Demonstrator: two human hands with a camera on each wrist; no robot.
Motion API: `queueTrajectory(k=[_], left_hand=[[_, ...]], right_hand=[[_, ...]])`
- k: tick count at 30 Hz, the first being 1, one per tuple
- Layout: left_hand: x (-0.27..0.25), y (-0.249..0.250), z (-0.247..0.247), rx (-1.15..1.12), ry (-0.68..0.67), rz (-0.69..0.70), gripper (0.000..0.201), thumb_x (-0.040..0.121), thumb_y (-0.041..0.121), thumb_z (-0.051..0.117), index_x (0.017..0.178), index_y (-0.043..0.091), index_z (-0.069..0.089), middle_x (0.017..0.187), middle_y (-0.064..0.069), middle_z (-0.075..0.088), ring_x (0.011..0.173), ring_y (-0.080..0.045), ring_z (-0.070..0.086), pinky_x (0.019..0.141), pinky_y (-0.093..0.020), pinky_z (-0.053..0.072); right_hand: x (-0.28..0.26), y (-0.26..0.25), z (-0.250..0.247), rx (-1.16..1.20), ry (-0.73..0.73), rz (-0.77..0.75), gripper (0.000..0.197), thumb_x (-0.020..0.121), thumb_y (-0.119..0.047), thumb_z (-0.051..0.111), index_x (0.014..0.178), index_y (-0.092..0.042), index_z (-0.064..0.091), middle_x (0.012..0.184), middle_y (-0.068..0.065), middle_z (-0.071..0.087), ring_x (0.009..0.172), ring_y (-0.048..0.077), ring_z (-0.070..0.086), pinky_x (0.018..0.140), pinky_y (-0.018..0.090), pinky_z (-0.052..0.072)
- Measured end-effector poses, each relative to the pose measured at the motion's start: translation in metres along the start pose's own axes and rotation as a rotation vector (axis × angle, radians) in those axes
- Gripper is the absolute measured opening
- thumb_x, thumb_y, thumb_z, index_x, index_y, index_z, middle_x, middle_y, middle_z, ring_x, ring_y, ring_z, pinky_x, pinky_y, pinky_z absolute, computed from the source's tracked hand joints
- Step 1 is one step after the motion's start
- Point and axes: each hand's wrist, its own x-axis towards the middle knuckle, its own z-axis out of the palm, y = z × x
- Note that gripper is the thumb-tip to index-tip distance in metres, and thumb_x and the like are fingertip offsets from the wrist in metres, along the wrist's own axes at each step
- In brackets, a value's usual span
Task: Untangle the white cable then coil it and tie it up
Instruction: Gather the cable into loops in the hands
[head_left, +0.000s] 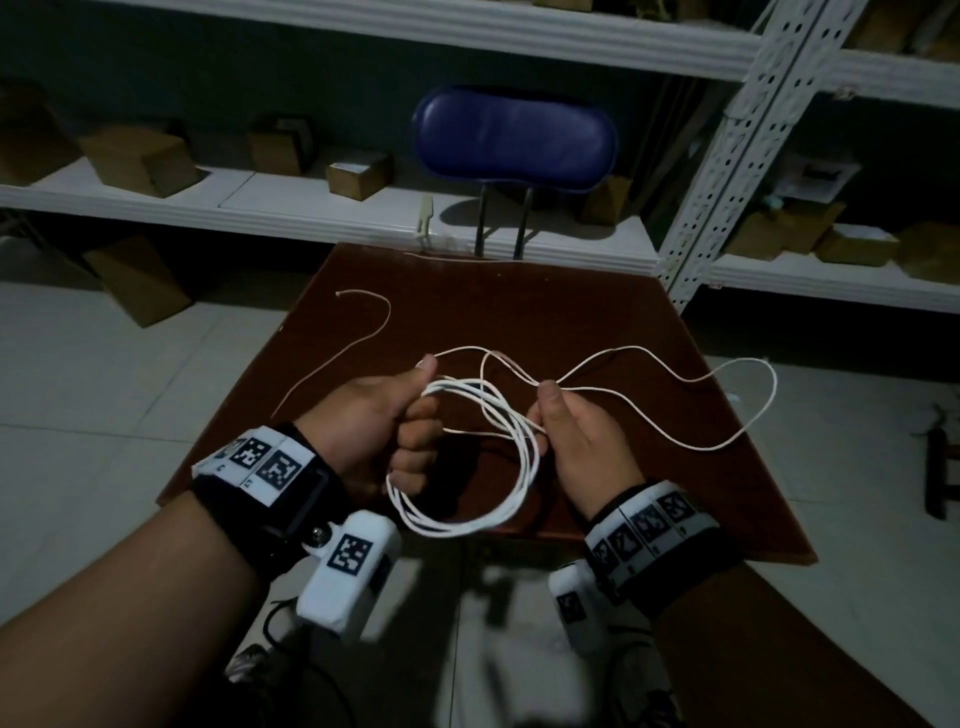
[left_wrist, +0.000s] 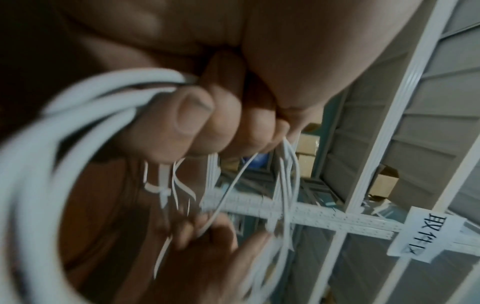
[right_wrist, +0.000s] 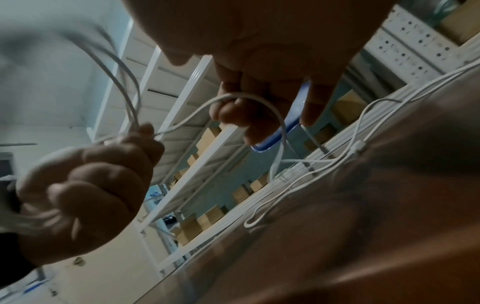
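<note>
The cable (head_left: 470, 457) I hold is plain white. The surface (head_left: 597, 312) under it is dark reddish brown. My wristbands (head_left: 270, 478) are black, with white tags printed in black square codes. The chair back (head_left: 514, 137) is deep blue, the shelves (head_left: 322, 208) white, and the boxes (head_left: 140, 158) on them tan.

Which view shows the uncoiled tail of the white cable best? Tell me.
The head view: the loose tail runs from the right hand across the brown table, its whole loop visible. The right wrist view shows stretches of it at a steep angle; the left wrist view shows mostly blurred coils.
</note>
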Motion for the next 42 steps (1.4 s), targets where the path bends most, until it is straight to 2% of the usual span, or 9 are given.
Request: queueTrajectory(k=[7,11,15,18,21,27,34,39,42], left_hand=[[0.01,-0.001,-0.004,-0.031,0.238,0.158,0.052,0.095,0.057,0.049,0.059,0.02,0.04,0.056,-0.001,0.03,0.045,-0.015,0.023,0.045,-0.021,0.021],[0.012,-0.003,0.0,-0.131,0.246,0.159,0.051,0.096,0.056,0.048,0.06,0.021,0.041,0.057,0.0,0.027,0.045,-0.013,0.02,0.045,-0.02,0.019],[0.013,-0.004,0.002,-0.201,0.22,0.123,0.052,0.096,0.057,0.046,0.059,0.02,0.04,0.054,0.002,0.027,0.04,-0.012,0.021,0.042,-0.019,0.02],[0.014,-0.008,0.004,-0.227,0.188,0.097,0.053,0.096,0.056,0.046,0.058,0.02,0.042,0.055,0.002,0.027,0.04,-0.012,0.021,0.041,-0.019,0.022],[0.016,-0.012,0.005,-0.24,0.17,0.075,0.052,0.096,0.057,0.046,0.06,0.02,0.041,0.056,0.002,0.026,0.04,-0.011,0.02,0.043,-0.02,0.021],[0.021,-0.015,0.005,-0.259,0.145,0.068,0.05,0.096,0.056,0.046,0.063,0.019,0.042,0.056,0.002,0.025,0.042,-0.012,0.019,0.046,-0.022,0.024],[0.023,-0.019,0.006,-0.312,0.146,0.043,0.051,0.09,0.059,0.055,0.063,0.017,0.046,0.059,0.003,0.021,0.045,-0.012,0.019,0.055,-0.025,0.029],[0.022,-0.018,0.008,-0.277,0.147,0.032,0.015,0.08,0.016,0.065,0.071,0.011,0.055,0.051,0.0,0.039,0.052,-0.012,0.026,0.055,-0.025,0.038],[0.027,-0.023,0.009,-0.137,0.264,0.094,0.017,0.083,0.009,0.067,0.078,0.012,0.051,0.052,-0.005,0.047,0.051,-0.015,0.039,0.054,-0.028,0.047]], right_hand=[[-0.001,-0.008,0.003,0.114,-0.087,0.013,0.075,0.082,-0.077,0.041,0.078,-0.006,0.061,0.061,0.004,0.053,0.056,0.016,0.052,0.061,0.032,0.044],[-0.004,-0.013,0.007,0.177,-0.117,0.018,0.057,0.083,-0.06,0.065,0.082,-0.003,0.067,0.065,0.015,0.056,0.061,0.018,0.048,0.06,0.032,0.04],[0.0,-0.01,0.01,0.297,-0.081,0.097,0.036,0.082,-0.043,0.076,0.074,-0.01,0.066,0.064,0.005,0.052,0.06,0.02,0.046,0.063,0.035,0.039],[0.002,-0.008,0.015,0.47,-0.057,0.185,0.018,0.078,-0.036,0.076,0.073,-0.02,0.07,0.071,0.009,0.065,0.065,0.023,0.055,0.064,0.036,0.045],[0.002,-0.014,0.018,0.698,-0.049,0.241,0.006,0.09,-0.012,0.068,0.088,-0.007,0.065,0.072,0.008,0.068,0.067,0.021,0.063,0.07,0.034,0.051],[0.002,-0.023,0.016,0.948,-0.052,0.295,0.005,0.098,-0.004,0.054,0.094,-0.004,0.057,0.057,0.003,0.046,0.053,0.02,0.047,0.072,0.04,0.052],[0.001,-0.027,0.017,1.044,0.006,0.347,0.011,0.1,-0.003,0.051,0.092,-0.008,0.057,0.056,-0.001,0.035,0.048,0.013,0.034,0.058,0.035,0.04],[0.001,-0.028,0.015,1.07,0.04,0.372,0.012,0.099,-0.003,0.052,0.09,-0.01,0.056,0.056,-0.003,0.035,0.049,0.012,0.031,0.054,0.031,0.031],[0.0,-0.03,0.015,1.066,0.034,0.367,0.01,0.099,-0.004,0.052,0.092,-0.01,0.056,0.057,-0.003,0.034,0.049,0.011,0.03,0.053,0.03,0.03]])
